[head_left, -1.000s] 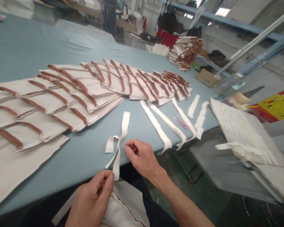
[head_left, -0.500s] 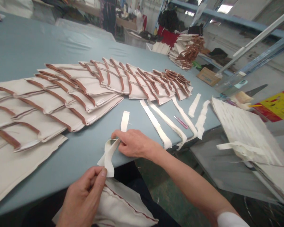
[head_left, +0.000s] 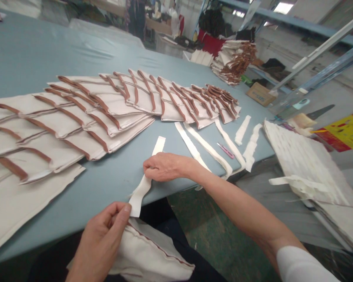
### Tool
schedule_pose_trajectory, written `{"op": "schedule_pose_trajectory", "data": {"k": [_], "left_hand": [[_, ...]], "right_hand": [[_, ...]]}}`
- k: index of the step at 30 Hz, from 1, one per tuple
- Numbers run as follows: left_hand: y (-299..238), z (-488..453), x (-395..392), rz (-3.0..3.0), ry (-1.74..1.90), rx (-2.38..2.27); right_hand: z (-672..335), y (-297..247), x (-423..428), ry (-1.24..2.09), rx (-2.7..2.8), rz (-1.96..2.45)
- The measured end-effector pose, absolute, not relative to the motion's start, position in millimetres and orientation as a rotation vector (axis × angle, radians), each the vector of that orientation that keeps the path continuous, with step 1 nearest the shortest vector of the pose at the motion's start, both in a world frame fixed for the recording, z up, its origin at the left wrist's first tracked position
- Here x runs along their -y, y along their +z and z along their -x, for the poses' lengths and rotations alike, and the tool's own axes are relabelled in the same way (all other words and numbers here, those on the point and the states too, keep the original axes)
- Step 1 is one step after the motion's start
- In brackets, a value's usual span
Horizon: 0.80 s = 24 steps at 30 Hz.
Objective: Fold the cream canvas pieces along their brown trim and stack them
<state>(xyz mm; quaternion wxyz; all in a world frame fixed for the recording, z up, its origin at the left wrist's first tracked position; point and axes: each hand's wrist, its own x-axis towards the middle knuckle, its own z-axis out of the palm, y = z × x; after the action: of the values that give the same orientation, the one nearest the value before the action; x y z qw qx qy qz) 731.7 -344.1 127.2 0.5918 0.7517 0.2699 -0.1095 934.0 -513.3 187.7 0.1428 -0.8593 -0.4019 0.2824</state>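
Note:
A white fabric strip (head_left: 142, 188) runs from the table's near edge up toward the middle. My left hand (head_left: 101, 241) pinches its near end just off the table edge. My right hand (head_left: 164, 167) lies closed over the strip's middle and presses it against the blue table (head_left: 111, 184). The strip's far end (head_left: 159, 144) sticks out flat beyond my right hand. A cream fabric piece with a dark red seam (head_left: 148, 254) rests in my lap under my left hand.
Overlapping cream panels with brown straps (head_left: 106, 109) fan across the table. More white strips (head_left: 207, 149) and a small pink tool (head_left: 225, 150) lie to the right. A stack of white fabric (head_left: 306, 164) sits at the right, and a pile of strapped panels (head_left: 233, 62) stands at the far end.
My right hand moved forward onto the strip and pressed it down. The looped, folded strip has been pulled out straighter between my two hands. My left hand keeps its pinch on the near end.

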Motion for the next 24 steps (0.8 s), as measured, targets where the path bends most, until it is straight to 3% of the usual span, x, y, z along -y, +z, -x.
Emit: {"op": "schedule_pose_trajectory", "data": {"k": [9, 14, 18, 24], "left_hand": [[119.6, -744.6, 341.7, -1.768, -0.239, -0.641], [126.0, -747.0, 331.1, -1.769, -0.261, -0.612], [131.6, -746.3, 324.7, -1.81, -0.176, -0.629], [124.1, -721.5, 314.2, -1.901, -0.096, -0.668]], "right_hand": [[-906.0, 183.8, 516.4, 0.381, 0.98, 2.679], [-863.6, 169.2, 534.5, 0.262, 0.874, 2.415], [-834.1, 143.3, 543.1, 0.166, 0.923, 2.287], [-811.9, 116.6, 531.1, -0.091, 1.151, 2.434]]}}
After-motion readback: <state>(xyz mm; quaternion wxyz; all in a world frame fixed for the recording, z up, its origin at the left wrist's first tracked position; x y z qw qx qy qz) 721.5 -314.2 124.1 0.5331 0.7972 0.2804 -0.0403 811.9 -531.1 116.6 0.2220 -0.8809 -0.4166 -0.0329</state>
